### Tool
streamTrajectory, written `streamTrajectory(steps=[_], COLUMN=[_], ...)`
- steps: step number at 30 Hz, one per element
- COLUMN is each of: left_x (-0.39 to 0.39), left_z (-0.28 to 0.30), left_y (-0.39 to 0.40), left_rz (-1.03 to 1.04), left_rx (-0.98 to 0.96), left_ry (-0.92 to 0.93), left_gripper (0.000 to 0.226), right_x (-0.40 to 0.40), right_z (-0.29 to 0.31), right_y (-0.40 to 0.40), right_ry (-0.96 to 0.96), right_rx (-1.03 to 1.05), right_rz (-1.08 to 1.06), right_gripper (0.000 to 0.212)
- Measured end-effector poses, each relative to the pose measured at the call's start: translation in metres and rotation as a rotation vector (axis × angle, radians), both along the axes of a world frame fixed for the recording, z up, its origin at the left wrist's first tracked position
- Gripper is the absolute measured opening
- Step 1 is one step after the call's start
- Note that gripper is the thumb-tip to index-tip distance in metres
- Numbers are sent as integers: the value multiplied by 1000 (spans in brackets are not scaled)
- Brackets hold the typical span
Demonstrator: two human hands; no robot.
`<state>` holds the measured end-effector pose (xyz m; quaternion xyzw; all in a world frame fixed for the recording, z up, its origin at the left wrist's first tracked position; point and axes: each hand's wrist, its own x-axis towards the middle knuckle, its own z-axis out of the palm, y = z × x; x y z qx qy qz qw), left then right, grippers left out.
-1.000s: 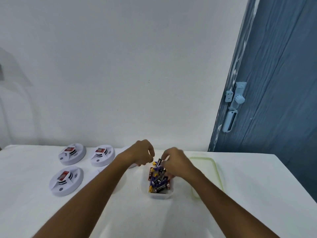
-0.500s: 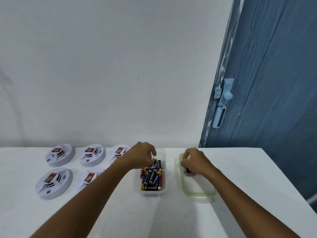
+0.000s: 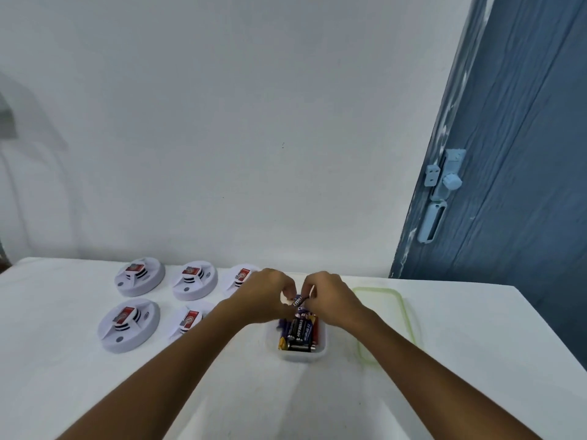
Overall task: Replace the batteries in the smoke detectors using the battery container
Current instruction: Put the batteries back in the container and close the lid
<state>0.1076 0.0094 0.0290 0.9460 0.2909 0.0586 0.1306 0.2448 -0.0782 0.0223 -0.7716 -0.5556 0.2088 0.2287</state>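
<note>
A clear plastic battery container (image 3: 321, 350) sits on the white table (image 3: 460, 360), filled with several dark and red batteries (image 3: 300, 333). Above its far end, my left hand (image 3: 265, 295) and my right hand (image 3: 330, 298) meet, fingers curled, pinching one dark battery (image 3: 299, 300) between them. Several white round smoke detectors lie to the left, each with a red battery on top: two at the back (image 3: 139, 276) (image 3: 194, 279), one partly behind my left hand (image 3: 239, 277), two in front (image 3: 128, 323) (image 3: 187, 320).
The container's green-rimmed lid (image 3: 386, 322) lies flat on the table right of the container. A white wall stands behind the table. A blue door (image 3: 508, 154) with a latch is at the right, past the table's edge.
My right hand came back from the lid to the container and now meets my left hand on a battery. The view shifted slightly.
</note>
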Motion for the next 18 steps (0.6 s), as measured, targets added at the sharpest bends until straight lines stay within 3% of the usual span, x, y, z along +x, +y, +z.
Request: streamTrajectory(steps=[4, 8, 11, 14, 16, 18], left_x=[6, 13, 22, 38, 51, 65], left_z=[-15, -15, -7, -5, -5, -7], left_y=[-14, -15, -16, -22, -31, -42], left_rz=[-187, -179, -144, -116, -152, -185], left_rx=[167, 188, 126, 45, 31, -30], left_ry=[237, 376, 221, 39, -49, -127], left_gripper=[47, 42, 19, 31, 31, 28], right_x=[14, 27, 50, 84, 103, 115], right_z=[-1, -8, -11, -18, -24, -32], right_y=[-9, -22, -35, -57, -75, -89], right_ry=[88, 51, -186, -379, -303, -100], right_rx=[84, 146, 118, -148, -301, -307], right_rz=[29, 23, -185, -407, -494, -544], right_gripper=[14, 10, 14, 31, 45, 40])
